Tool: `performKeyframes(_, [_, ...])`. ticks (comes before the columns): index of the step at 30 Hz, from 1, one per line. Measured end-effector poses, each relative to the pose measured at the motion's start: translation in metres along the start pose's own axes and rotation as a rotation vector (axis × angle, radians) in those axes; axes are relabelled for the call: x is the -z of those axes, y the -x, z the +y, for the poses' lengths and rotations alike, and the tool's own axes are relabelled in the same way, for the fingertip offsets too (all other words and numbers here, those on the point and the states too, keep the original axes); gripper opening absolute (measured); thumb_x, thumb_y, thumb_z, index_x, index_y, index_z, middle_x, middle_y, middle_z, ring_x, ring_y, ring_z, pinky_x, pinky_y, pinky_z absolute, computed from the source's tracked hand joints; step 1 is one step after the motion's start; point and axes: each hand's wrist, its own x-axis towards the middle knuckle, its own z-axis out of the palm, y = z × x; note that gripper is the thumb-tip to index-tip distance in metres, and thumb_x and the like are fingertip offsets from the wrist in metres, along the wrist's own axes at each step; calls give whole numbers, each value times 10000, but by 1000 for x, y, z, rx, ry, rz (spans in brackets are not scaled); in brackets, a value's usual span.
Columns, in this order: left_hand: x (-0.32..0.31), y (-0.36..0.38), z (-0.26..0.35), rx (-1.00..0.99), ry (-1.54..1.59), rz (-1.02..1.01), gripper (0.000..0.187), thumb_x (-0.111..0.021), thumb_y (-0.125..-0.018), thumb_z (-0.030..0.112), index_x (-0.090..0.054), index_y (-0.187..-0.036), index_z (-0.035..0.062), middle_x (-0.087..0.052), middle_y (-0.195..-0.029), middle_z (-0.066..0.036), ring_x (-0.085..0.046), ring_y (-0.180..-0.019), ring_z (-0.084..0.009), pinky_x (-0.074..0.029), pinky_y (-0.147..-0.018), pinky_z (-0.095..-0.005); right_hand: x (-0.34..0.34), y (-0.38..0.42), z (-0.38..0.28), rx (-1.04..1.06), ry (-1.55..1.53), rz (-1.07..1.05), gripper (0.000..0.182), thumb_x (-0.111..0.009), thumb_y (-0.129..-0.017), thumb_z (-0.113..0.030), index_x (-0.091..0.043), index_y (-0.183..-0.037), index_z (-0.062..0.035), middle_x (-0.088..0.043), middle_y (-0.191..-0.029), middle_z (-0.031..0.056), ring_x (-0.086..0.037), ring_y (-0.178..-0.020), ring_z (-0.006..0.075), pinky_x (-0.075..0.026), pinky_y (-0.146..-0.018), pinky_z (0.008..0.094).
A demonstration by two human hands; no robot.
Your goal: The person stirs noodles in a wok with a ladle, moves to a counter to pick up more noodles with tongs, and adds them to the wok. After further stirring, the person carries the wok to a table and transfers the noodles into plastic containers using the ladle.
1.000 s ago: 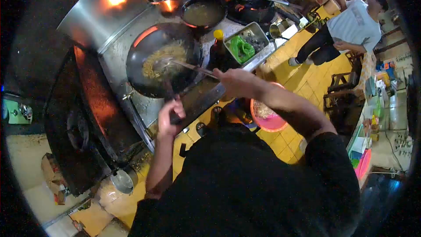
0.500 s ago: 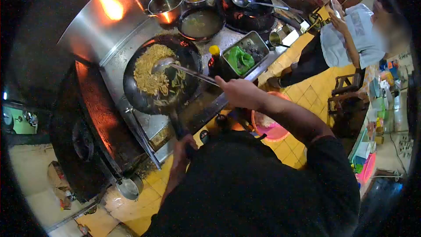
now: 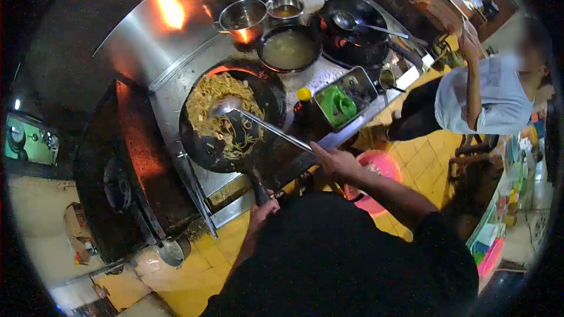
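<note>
My left hand (image 3: pixel 265 212) is closed around the handle (image 3: pixel 256 188) of a large dark wok (image 3: pixel 272 95) on the metal stove. Fried noodles (image 3: pixel 207 95) lie in the wok, mostly on its far left side, with a looser strand pile nearer the handle. My right hand (image 3: pixel 338 164) grips the end of a long-handled metal ladle (image 3: pixel 273 130). The ladle's bowl rests among the noodles near the wok's middle. Beside the wok's right edge stands a dark bottle with a yellow cap (image 3: pixel 304 94).
Behind the wok stand a pan of cloudy liquid (image 3: pixel 292 50), metal pots (image 3: pixel 242 16) and a second wok (image 3: pixel 358 14) holding another ladle. A metal tray (image 3: pixel 364 91) has a green bag in it. A pink basin (image 3: pixel 376 201) sits on the floor. A co-worker (image 3: pixel 479 94) is at the right.
The view has shifted, and the stove appears lower and further right. My right hand and the ladle handle have come nearer my body. Noodles have moved within the wok. The co-worker's arm is raised.
</note>
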Motion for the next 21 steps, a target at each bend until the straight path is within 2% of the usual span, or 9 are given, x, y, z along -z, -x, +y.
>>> performKeyframes(4, [20, -51, 20, 288, 635, -5, 225, -584, -834, 32, -525, -1045, 86, -487, -617, -8, -512, -548, -133, -435, -526, -281, -42, 25, 3, 32, -189, 90, 715, -520, -892, -214, -138, -1497, -228, -617, -1003, 282, -634, -854, 430, -519, -742, 484])
performKeyframes(7, [32, -78, 26, 312, 625, -5, 204, -583, -842, 47, -524, -1029, 101, -464, -615, -1, -493, -548, -125, -415, -514, -284, -70, 8, 2, -98, -201, -183, 707, -478, -921, -210, -79, -1501, -275, -562, -1169, 273, -598, -1019, 417, -512, -784, 463])
performKeyframes(12, [84, -70, 16, 363, 541, -232, 141, -555, -853, 63, -517, -988, 73, -410, -595, 11, -421, -512, -111, -358, -479, -282, -84, 18, -45, -189, -180, -171, 610, -391, -951, -170, -134, -1493, -281, -604, -1071, 258, -634, -927, 407, -510, -774, 475])
performKeyframes(14, [110, -47, 31, 390, 518, -294, 205, -543, -840, 69, -497, -1038, 52, -396, -608, 3, -421, -506, -128, -355, -454, -279, -167, 28, -12, 22, -1070, 94, 546, -525, -900, -317, -389, -1377, -89, -632, -881, 222, -645, -735, 349, -494, -639, 442])
performKeyframes(15, [100, -13, 55, 335, 485, -214, 249, -536, -840, 64, -486, -1084, 52, -429, -656, -11, -418, -506, -130, -361, -447, -288, -145, 50, -32, -9, -1053, 158, 546, -525, -900, -317, -389, -1377, -89, -632, -881, 222, -645, -735, 349, -494, -639, 442])
performKeyframes(17, [138, 25, 60, 369, 510, -402, 319, -556, -840, 69, -482, -1150, 69, -479, -739, -43, -424, -507, -142, -373, -455, -298, -75, 96, -112, -640, -1208, -89, 495, -520, -925, -273, -418, -1366, -73, -625, -880, 174, -630, -714, 304, -487, -651, 416])
performKeyframes(18, [137, 57, 82, 471, 626, -345, 350, -573, -835, 70, -472, -1170, 67, -484, -740, -45, -426, -508, -141, -378, -463, -315, -79, 110, -126, -657, -1203, -50, 495, -520, -925, -273, -418, -1366, -73, -625, -880, 174, -630, -714, 304, -487, -651, 416])
performKeyframes(20, [201, 81, 65, 480, 659, -793, 479, -564, -897, 245, -392, -1302, 55, -509, -892, -67, -482, -678, -143, -433, -553, -309, -114, 148, -163, -61, -378, 644, 491, -527, -934, -217, -395, -1385, -75, -588, -794, 143, -590, -659, 261, -475, -629, 407])
performKeyframes(21, [213, 99, 73, 501, 564, -780, 489, -575, -891, 258, -390, -1299, 62, -513, -904, -64, -486, -695, -147, -436, -572, -312, -118, 166, -180, -193, -486, 567, 492, -545, -930, -183, -393, -1389, -88, -555, -748, 135, -562, -628, 228, -466, -612, 383])
